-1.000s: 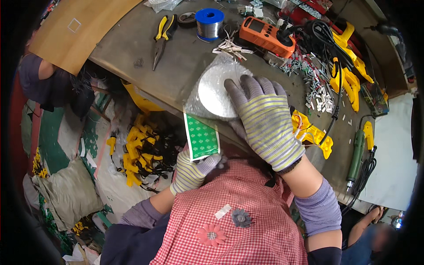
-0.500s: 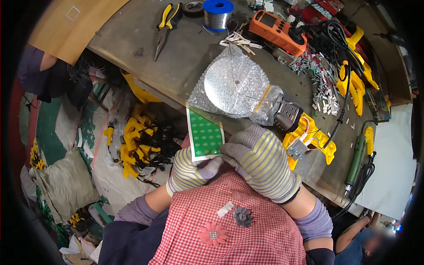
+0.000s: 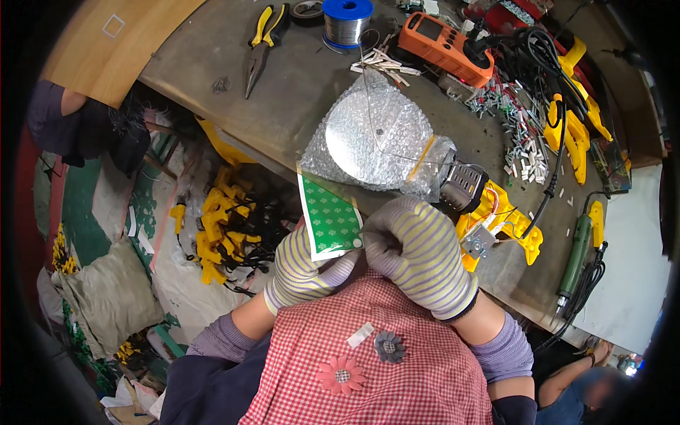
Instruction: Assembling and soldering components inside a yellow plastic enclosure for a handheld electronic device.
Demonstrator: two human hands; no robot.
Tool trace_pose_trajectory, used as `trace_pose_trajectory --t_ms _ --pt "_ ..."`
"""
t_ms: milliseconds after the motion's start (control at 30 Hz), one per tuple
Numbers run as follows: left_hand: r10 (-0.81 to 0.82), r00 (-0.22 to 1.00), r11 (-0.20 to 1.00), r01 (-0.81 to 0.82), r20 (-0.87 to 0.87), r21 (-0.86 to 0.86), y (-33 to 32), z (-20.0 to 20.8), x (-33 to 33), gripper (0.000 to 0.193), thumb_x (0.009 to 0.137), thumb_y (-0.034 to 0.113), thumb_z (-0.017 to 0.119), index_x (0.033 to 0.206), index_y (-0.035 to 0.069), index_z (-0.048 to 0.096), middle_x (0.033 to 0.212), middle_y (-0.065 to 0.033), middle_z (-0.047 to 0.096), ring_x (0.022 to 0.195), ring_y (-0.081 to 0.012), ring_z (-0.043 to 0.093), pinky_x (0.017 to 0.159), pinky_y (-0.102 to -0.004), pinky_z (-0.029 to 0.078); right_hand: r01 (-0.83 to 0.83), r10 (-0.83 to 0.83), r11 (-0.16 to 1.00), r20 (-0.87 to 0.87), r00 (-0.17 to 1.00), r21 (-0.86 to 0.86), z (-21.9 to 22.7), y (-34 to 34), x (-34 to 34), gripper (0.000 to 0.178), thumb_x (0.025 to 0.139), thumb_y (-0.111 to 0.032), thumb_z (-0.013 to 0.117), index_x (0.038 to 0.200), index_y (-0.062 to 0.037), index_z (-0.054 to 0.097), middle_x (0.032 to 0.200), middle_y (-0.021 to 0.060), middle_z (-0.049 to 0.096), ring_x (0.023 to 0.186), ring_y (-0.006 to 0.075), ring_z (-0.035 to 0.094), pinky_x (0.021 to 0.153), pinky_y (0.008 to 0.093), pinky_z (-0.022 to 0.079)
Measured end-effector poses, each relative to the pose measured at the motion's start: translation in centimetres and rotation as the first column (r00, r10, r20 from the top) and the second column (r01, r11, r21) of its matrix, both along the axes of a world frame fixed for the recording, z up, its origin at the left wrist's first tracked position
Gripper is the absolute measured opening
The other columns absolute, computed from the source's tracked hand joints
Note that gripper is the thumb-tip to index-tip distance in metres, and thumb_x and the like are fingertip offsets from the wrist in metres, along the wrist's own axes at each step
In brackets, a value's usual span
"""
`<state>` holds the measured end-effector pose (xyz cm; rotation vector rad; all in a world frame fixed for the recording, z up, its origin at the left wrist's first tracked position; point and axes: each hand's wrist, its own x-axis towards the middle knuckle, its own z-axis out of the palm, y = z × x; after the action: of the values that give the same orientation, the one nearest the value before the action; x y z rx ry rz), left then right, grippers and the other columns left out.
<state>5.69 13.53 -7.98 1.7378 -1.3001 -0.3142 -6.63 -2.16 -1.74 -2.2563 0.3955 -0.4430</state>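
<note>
My left hand (image 3: 306, 273), in a striped knit glove, grips the lower edge of a green sticker sheet (image 3: 331, 221) with a white border and rows of small pale marks. Beside the sheet's lower right corner, my right hand (image 3: 423, 256) is closed, thumb and forefinger pinched; what sits between them is too small to make out. A small round white spot (image 3: 357, 242) shows at that corner. Just beyond the hands, a bubble-wrapped round part (image 3: 375, 134) lies on the bench, joined to a dark vented piece (image 3: 464, 187) and an open yellow handle (image 3: 496, 218) with exposed wires.
Long-nose pliers (image 3: 263, 48), a solder spool (image 3: 347, 25) and an orange meter (image 3: 445, 49) lie at the back of the bench (image 3: 205, 53). A green electric screwdriver (image 3: 574, 258) rests at the right. Yellow corded parts (image 3: 219, 227) are heaped below left. Another person (image 3: 584, 386) is at lower right.
My right hand has drawn back slightly to the right from the sheet's corner, its fingers curling more. The round white spot there now shows. My left hand keeps its hold.
</note>
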Motion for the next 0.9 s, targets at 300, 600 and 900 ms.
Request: trace_pose_trajectory --t_ms 300,600,900 --pt "-0.541 0.75 0.645 0.66 -0.381 0.386 0.6 5.9 4.4 0.027 0.086 0.025 0.075 0.109 0.011 0.071 0.094 -0.0093 0.069 0.088 -0.0273 0.068 0.075 -0.0359 0.055 -0.049 0.044 0.988 0.04 0.998 0.143 4.3 -1.3 -8.3 0.018 0.07 -0.002 0.073 0.085 -0.0077 0.066 0.08 0.0066 0.066 0.067 0.0272 0.064 0.065 0.0376 0.053" --pt "-0.662 0.6 0.697 0.713 0.45 0.076 -14.7 12.4 2.8 0.039 0.063 0.011 0.076 0.101 0.012 0.075 0.11 -0.012 0.067 0.102 -0.0318 0.063 0.085 -0.0438 0.051 0.669 -0.672 0.74 -0.031 0.74 -0.063 0.1 0.4 -11.4 0.01 0.077 -0.005 0.071 0.084 -0.0073 0.065 0.073 0.0096 0.063 0.062 0.0261 0.061 0.056 0.0357 0.048" --pt "-0.777 0.554 0.613 0.775 0.3 0.155 -19.0 6.3 0.9 0.06 0.063 0.008 0.072 0.122 0.019 0.07 0.12 -0.0128 0.061 0.109 -0.0336 0.058 0.094 -0.043 0.047 0.519 -0.538 0.839 -0.104 0.837 -0.165 0.5 1.9 -12.8 0.028 0.087 -0.006 0.061 0.115 -0.0062 0.063 0.09 0.0096 0.066 0.09 0.0317 0.063 0.078 0.0453 0.05"
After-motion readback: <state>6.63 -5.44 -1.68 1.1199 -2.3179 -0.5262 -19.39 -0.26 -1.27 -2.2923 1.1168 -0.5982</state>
